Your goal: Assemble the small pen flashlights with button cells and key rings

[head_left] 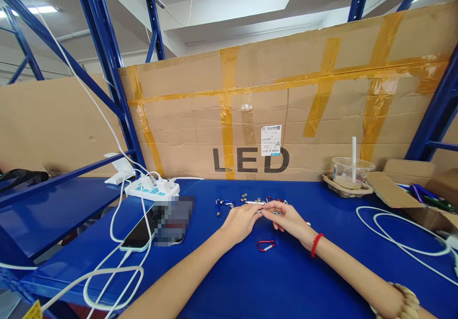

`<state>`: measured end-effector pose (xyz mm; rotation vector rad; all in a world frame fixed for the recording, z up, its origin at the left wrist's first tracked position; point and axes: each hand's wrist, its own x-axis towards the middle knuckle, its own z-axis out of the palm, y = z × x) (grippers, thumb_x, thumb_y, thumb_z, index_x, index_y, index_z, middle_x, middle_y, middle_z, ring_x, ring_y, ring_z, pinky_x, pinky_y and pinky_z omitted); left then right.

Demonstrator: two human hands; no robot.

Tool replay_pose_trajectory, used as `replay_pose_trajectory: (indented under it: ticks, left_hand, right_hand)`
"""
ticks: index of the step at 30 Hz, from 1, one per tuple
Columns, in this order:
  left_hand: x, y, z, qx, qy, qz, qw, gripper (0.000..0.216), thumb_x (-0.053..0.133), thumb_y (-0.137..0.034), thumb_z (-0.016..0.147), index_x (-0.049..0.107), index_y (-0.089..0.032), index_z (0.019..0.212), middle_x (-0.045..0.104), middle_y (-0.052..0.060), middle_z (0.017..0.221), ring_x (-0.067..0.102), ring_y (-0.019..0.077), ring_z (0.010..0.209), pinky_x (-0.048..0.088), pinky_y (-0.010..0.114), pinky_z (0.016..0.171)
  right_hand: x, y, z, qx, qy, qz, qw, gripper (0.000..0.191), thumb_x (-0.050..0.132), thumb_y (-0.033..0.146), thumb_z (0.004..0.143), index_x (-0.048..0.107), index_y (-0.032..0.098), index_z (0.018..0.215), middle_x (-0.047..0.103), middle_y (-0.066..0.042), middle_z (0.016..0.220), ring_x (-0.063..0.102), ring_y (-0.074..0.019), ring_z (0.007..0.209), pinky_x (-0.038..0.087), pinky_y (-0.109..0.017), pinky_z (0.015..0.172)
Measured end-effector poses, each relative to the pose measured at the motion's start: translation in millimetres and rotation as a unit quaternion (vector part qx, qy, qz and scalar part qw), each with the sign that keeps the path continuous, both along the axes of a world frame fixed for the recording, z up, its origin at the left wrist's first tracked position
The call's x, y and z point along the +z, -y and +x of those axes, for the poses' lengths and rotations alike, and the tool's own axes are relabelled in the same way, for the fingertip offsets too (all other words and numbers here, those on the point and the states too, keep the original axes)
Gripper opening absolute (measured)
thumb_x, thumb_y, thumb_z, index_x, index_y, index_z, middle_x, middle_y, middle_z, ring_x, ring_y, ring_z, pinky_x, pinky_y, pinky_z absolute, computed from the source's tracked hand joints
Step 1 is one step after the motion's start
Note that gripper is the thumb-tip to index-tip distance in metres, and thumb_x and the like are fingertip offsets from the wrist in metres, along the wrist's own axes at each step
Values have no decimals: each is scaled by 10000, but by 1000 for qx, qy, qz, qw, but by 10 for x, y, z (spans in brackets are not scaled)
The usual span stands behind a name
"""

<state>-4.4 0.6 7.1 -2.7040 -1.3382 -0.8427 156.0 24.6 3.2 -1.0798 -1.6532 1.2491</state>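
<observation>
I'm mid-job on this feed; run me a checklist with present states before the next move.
1. Left hand and right hand both visible, fingers together: ok.
2. Firm grip on whatever is between the fingers: cannot tell, fingers hide it.
3. Red carabiner apart from both hands: ok.
4. Blue cylinder lying on the table, not touched by either hand: ok.
5. Clear cup upright: ok.

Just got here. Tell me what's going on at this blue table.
A person's left hand and right hand meet over the blue table, fingers around a small silvery piece that they mostly hide. Small blue cylinders and round silvery discs lie beyond, leftward. A red carabiner lies nearer the person, untouched.
</observation>
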Motion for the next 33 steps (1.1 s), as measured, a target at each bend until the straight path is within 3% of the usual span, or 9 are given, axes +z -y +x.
replay_pose_trajectory:
  ticks: [7,13,17,33]
  left_hand:
    - [-10,1,0,29,5,-8,1000,258,288,-255,899,451,-225,1097,585,22,1073,551,151,970,442,267,813]
    - [13,13,-11,3,33,-43,999,243,285,-236,899,446,-250,1080,573,-7,1087,544,144,974,434,250,795]
    - [18,11,-25,-18,54,-47,997,240,286,-219,898,460,-249,1061,560,-10,1099,529,132,982,406,239,824]
    - [25,68,-1,-37,33,-111,993,184,297,-256,896,453,-238,991,601,-6,922,579,152,811,407,223,657]
  right_hand:
    - [43,-12,42,-9,15,64,998,368,624,474,613,618,151,788,575,-21,656,442,-56,399,346,-199,349]
    - [13,-61,85,40,-3,185,982,292,595,444,673,636,156,687,551,-56,873,474,-51,440,437,-231,404]
    - [11,-54,117,46,49,240,968,280,533,429,744,659,179,735,554,-49,875,480,-54,463,445,-224,428]
    - [60,-29,252,74,180,381,904,289,428,359,833,663,235,719,562,-28,867,478,-65,492,413,-224,517]
